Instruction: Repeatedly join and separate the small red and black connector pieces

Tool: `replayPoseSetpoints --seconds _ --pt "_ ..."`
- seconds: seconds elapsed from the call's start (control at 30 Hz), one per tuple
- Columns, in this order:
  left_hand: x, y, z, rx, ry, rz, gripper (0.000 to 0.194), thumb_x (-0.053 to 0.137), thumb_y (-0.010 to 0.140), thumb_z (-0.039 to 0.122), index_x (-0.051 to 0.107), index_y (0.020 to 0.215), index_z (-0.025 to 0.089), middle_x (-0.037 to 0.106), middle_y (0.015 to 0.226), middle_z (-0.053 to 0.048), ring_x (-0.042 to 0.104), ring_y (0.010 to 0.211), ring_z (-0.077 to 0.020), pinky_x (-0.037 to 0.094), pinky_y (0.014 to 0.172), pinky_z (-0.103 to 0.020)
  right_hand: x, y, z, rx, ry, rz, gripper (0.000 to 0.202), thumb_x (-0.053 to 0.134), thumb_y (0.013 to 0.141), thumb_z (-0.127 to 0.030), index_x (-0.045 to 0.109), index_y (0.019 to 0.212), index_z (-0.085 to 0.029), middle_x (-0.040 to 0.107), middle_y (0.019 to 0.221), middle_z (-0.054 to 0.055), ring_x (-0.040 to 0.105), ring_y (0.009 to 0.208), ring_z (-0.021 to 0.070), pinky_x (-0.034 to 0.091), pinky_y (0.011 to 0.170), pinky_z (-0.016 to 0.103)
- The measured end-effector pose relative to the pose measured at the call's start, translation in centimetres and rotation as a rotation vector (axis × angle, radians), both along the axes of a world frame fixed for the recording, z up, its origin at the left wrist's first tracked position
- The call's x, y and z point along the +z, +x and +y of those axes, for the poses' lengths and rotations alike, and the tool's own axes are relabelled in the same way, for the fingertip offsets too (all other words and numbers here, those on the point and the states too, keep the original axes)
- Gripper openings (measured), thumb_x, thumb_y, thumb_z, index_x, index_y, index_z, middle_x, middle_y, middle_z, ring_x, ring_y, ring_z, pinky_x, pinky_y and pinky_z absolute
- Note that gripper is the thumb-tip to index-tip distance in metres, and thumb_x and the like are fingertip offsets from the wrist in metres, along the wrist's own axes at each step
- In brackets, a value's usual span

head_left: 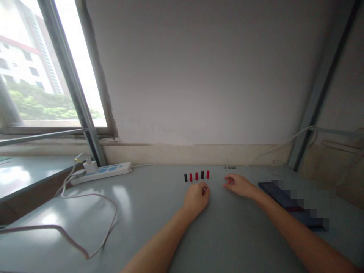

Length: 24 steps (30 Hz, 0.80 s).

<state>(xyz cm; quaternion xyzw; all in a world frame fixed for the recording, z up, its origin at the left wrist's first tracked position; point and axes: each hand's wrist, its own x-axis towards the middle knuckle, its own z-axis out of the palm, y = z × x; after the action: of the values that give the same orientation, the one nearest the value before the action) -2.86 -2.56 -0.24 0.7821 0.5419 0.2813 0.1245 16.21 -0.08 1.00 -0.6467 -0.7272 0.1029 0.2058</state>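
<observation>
Little pegs: five small pegs (196, 176) are stood up in a row on the worktop (227, 235), just above the middle of the frame. The colours go black, red, red, black, red. They are thin and short, like tiny tubes.

Left hand: the left hand (196, 198) is laid on the worktop just below the row. Its grip is curled shut, and something small and pale seems to be pinched at the fingertips (204, 189). What it is cannot be told.

Right hand: the right hand (238, 184) is rested to the right of the row, a little apart from it. Its grip is loose and nothing is held.

What could go wrong: the pegs could be knocked over if a knuckle is bumped into the row, since they are so thin. One fallen peg could be rolled away across the smooth top.

Another worry: the small thing in the left hand could be dropped.

Nearby: a dark flat thing (280, 197) is lying at the right, and a white power strip (105, 172) with a cord (85, 197) at the left.
</observation>
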Motion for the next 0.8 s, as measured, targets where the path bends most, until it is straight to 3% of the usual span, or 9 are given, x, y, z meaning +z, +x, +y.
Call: replayPoseSetpoints --seconds 0.1,0.37,0.57,0.7,0.8 --pt "0.1 0.0 -0.1 0.012 0.008 0.008 0.02 0.043 0.078 0.023 0.063 0.077 0.016 0.062 0.068 -0.003 0.054 0.063 -0.0129 0.034 0.059 -0.023 -0.4 -2.1 0.9 0.011 -0.002 0.036 0.033 0.055 0.07 -0.025 0.059 0.099 -0.011 0.064 0.087 0.01 0.059 0.079 0.0188 0.042 0.071 0.028" --pt "0.2 0.1 -0.5 0.051 -0.012 0.048 0.021 0.043 0.079 0.025 0.063 0.08 0.018 0.063 0.07 -0.003 0.055 0.066 -0.0138 0.034 0.059 -0.023 -1.9 -4.1 3.2 -0.031 -0.01 0.098 0.037 0.057 0.069 -0.03 0.058 0.1 -0.011 0.065 0.086 0.009 0.058 0.08 0.0179 0.042 0.07 0.026" --pt "0.3 0.1 -0.6 0.054 -0.024 0.058 0.021 0.042 0.079 0.024 0.062 0.081 0.018 0.063 0.07 -0.004 0.055 0.066 -0.0141 0.035 0.061 -0.024 -0.7 -5.0 2.7 -0.07 -0.05 -0.039 0.037 0.055 0.07 -0.036 0.058 0.1 -0.016 0.064 0.091 0.009 0.057 0.091 0.0227 0.042 0.073 0.031" --pt "0.6 0.1 -0.7 0.058 -0.036 0.068 0.022 0.042 0.079 0.025 0.062 0.081 0.018 0.064 0.073 -0.004 0.057 0.069 -0.0158 0.036 0.062 -0.025 0.9 -2.7 0.9 -0.159 -0.046 -0.247 0.04 0.054 0.069 -0.039 0.056 0.102 -0.018 0.057 0.109 0.015 0.049 0.105 0.0314 0.039 0.081 0.045" --pt "0.7 0.1 -0.8 0.051 -0.05 0.071 0.022 0.042 0.079 0.025 0.062 0.082 0.017 0.065 0.075 -0.005 0.057 0.071 -0.0164 0.037 0.063 -0.025 0.9 2.0 0.0 -0.25 -0.007 -0.258 0.05 0.057 0.062 -0.052 0.057 0.097 -0.017 0.057 0.104 0.02 0.048 0.101 0.0391 0.036 0.077 0.057"
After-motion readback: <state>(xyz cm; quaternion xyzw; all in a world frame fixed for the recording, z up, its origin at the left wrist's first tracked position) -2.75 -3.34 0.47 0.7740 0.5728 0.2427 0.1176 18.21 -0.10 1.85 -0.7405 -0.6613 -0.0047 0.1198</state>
